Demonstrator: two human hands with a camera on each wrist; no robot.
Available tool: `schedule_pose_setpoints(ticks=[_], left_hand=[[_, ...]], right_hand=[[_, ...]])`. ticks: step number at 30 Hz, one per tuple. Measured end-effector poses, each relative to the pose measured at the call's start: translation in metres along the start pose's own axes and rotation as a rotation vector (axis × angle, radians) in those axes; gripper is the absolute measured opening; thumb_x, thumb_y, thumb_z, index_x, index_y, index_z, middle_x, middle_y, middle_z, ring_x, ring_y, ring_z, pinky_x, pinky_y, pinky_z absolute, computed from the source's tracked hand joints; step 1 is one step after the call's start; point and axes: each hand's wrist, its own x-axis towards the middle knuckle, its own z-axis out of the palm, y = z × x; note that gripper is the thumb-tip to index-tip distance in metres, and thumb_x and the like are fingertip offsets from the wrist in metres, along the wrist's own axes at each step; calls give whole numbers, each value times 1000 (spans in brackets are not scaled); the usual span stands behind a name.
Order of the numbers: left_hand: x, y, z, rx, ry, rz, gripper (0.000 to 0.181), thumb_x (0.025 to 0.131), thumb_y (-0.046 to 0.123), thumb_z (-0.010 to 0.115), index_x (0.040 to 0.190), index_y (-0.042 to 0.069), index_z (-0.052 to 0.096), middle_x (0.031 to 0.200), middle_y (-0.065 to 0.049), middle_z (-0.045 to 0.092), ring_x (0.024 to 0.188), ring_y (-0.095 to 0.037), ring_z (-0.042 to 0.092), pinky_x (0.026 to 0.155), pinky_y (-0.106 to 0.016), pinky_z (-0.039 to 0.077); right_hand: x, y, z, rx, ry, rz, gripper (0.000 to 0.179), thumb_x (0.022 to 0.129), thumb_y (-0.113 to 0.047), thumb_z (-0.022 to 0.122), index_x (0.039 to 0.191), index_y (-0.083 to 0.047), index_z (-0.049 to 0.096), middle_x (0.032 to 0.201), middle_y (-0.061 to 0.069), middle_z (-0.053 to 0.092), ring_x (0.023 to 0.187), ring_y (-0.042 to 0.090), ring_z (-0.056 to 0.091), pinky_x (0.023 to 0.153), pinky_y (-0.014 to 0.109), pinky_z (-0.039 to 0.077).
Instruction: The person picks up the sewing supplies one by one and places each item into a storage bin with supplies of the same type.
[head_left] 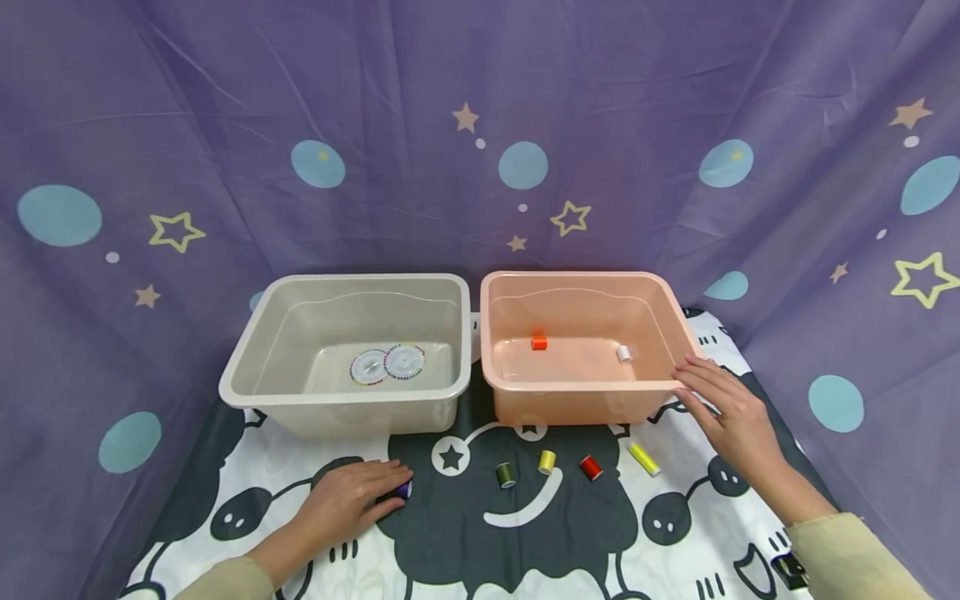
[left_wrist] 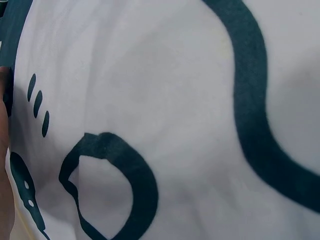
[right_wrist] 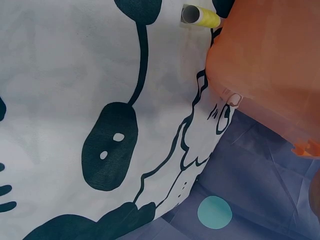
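Purple starry cloth [head_left: 600,75] hangs beyond both hands, behind a cartoon-print sheet [head_left: 367,575]. From where I stand, the left hand [head_left: 348,500] has thumb and fingers nearly together, pinching a purple spool [head_left: 405,490] whose end peeps out at the fingertips. Beyond that hand sits the grey tub [head_left: 345,398]; to its right lie a green spool [head_left: 506,476], a short yellow spool [head_left: 547,462] and a red spool [head_left: 591,467]. The right hand [head_left: 723,412], fingers fairly straight, rests on the peach tub [head_left: 570,406] at its rim, a long yellow spool [head_left: 643,459] just left of it. I'd call this the picking-up step; lifting calls for a firm pinch, since the round spool could roll.
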Motion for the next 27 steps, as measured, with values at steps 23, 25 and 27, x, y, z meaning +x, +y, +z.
schedule_pose_setpoints(ticks=[23, 25, 27], left_hand=[[18, 4, -15, -26, 64, 47, 37, 85, 28, 90, 119, 16, 83, 116, 1, 81, 104, -15, 78, 82, -37, 65], [22, 3, -18, -34, 97, 78, 39, 82, 27, 91, 118, 14, 83, 115, 1, 81, 104, -16, 78, 81, -38, 65], [27, 3, -23, -42, 119, 103, 39, 81, 27, 92, 117, 13, 83, 115, 1, 81, 104, -16, 78, 82, -38, 65]], right_hand=[[-2, 2, 1, 1, 7, -8, 50, 77, 5, 88, 125, -7, 80, 132, 17, 74, 141, 27, 60, 124, 21, 32], [-1, 2, 1, 4, 6, -9, 49, 78, 5, 88, 125, -7, 80, 133, 18, 73, 141, 28, 60, 124, 20, 31], [-1, 2, 0, 5, 7, -11, 50, 78, 5, 88, 125, -7, 80, 133, 18, 73, 141, 29, 60, 124, 20, 31]])
